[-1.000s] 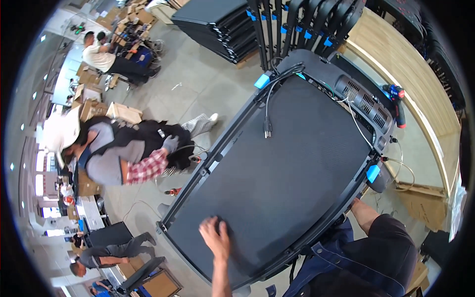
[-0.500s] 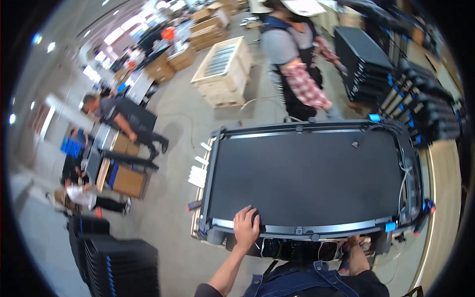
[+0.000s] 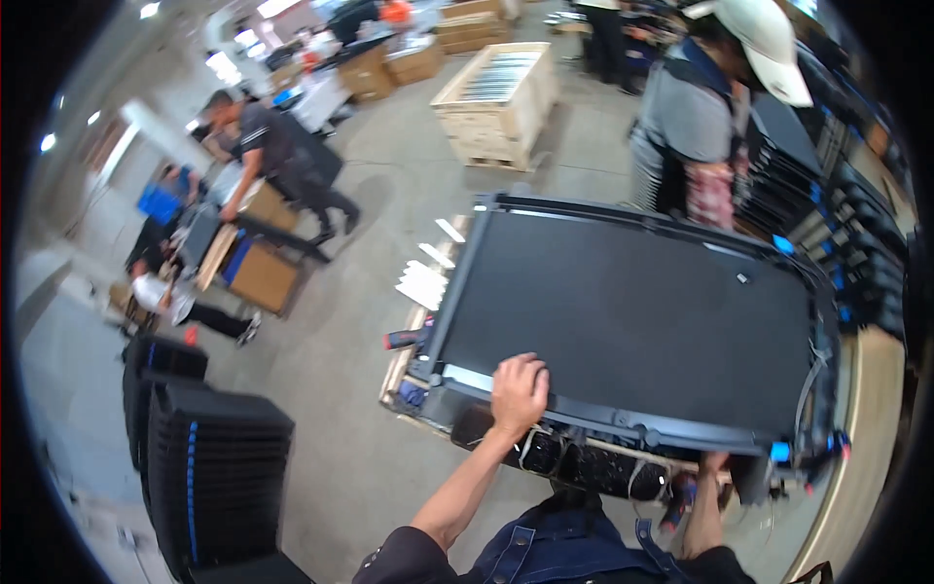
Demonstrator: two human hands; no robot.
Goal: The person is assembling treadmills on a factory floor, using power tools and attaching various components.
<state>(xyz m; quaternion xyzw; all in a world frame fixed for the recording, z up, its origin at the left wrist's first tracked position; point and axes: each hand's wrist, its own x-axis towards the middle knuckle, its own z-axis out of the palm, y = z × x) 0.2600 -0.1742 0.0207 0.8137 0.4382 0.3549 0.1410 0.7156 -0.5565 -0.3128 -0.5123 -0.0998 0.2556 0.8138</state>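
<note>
Along the near side of the treadmill (image 3: 623, 311) on a wooden frame (image 3: 395, 374), left hand (image 3: 519, 394) rests, fingers (image 3: 526, 367) loosely bent, anything beneath them hidden, right hand (image 3: 714, 467) still tucked under the edge, its hold impossible to tell, co-worker (image 3: 686, 115) now closer to the stacked black boards (image 3: 781, 164)

Below the near edge of the black treadmill deck (image 3: 623, 331), the right hand (image 3: 715, 463) has its fingers hidden; its hold cannot be told. Whatever lies beneath the palm of the left hand (image 3: 519, 391), on that edge, is covered. A pale piece (image 3: 743, 278) on the deck is too small to identify. Beyond it, a standing person (image 3: 607, 41) is cut off at the head.
</note>
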